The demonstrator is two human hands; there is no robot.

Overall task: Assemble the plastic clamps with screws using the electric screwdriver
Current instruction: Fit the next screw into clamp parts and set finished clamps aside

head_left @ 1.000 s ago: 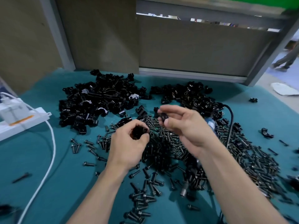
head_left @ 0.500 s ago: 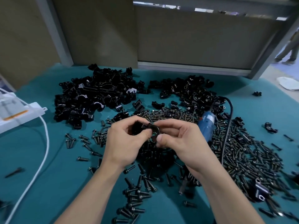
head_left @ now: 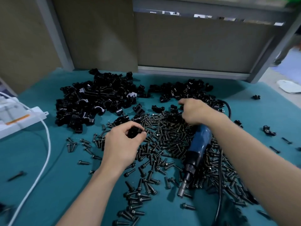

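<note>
A white cable [head_left: 47, 144] curls along the worktop's [head_left: 48, 185] left edge. The left hand [head_left: 122, 144] pinches a black plastic clamp [head_left: 134, 132] between thumb and fingertips, over the left fringe of the heaped screws [head_left: 166, 137]. The blue electric screwdriver [head_left: 199, 144] lies on them, under the right forearm. The right hand [head_left: 193, 111], at the clamp half a second ago, has moved off to the rear clamp pile [head_left: 184, 92], well apart from it. I cannot tell whether it holds anything.

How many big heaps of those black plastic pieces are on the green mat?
2. The larger heap lies at the back left; the smaller heap lies at the back right, just beyond the right hand. Stray pieces lie around them, and the hand may hide a few.
</note>
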